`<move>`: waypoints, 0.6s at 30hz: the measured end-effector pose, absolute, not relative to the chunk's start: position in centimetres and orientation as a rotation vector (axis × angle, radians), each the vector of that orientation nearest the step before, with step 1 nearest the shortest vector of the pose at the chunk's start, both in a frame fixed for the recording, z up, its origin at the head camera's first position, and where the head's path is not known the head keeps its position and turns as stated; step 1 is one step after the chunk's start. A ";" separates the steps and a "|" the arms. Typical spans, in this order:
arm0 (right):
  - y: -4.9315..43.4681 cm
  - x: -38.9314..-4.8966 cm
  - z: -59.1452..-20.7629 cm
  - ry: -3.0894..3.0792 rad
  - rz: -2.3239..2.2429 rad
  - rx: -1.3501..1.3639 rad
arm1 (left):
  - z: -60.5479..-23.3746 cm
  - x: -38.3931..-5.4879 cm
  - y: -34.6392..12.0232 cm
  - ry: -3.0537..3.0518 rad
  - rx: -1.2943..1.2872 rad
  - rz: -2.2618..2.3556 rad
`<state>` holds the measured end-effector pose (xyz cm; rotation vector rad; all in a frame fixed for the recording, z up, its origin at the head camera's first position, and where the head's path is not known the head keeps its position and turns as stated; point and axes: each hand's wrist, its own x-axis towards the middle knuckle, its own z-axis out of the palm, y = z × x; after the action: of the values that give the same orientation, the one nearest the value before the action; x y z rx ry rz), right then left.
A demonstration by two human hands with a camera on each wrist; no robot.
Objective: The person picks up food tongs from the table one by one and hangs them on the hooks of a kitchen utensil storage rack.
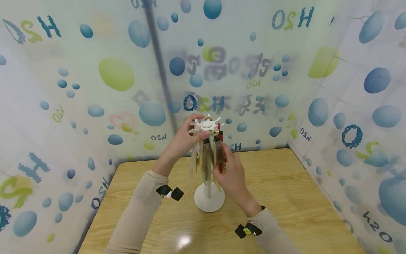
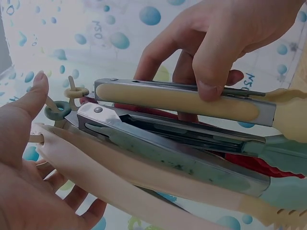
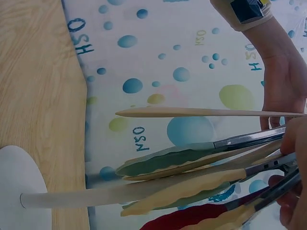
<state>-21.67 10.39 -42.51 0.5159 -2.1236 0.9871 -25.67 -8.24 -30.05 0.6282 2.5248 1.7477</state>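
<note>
A white utensil stand [image 1: 207,124] with a hooked round top holds several hanging tongs. My left hand [image 1: 187,135] holds the top from the left, its thumb in front and fingers behind the hooks. Lower down on the right, my right hand [image 1: 233,173] pinches the metal handle of cream tongs [image 2: 177,101], whose ring is at a hook in the left wrist view. Beside them hang green tongs [image 2: 187,165] and a long beige utensil [image 2: 129,191], its kind unclear. Red tongs [image 3: 189,218] show in the right wrist view. Part of the right fingers is hidden behind the handles.
The stand's round white base [image 1: 203,204] rests on a wooden table [image 1: 269,197], with its pole [image 3: 110,194] rising from it. A patterned sheet [image 1: 120,113] with blue and green dots encloses the table at the back and sides.
</note>
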 end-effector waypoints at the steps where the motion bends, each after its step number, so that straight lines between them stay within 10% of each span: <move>1: 10.5 -21.7 -42.5 -2.125 0.992 0.525 | -30.1 -25.6 -8.2 2.527 0.629 1.746; 18: 11.5 -22.2 -42.4 -2.113 1.067 0.670 | -30.1 -25.8 -8.1 2.506 0.615 1.764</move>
<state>-22.23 11.52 -42.35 0.6696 -2.1130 1.0668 -25.78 -8.08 -30.12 0.6151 2.5062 1.7643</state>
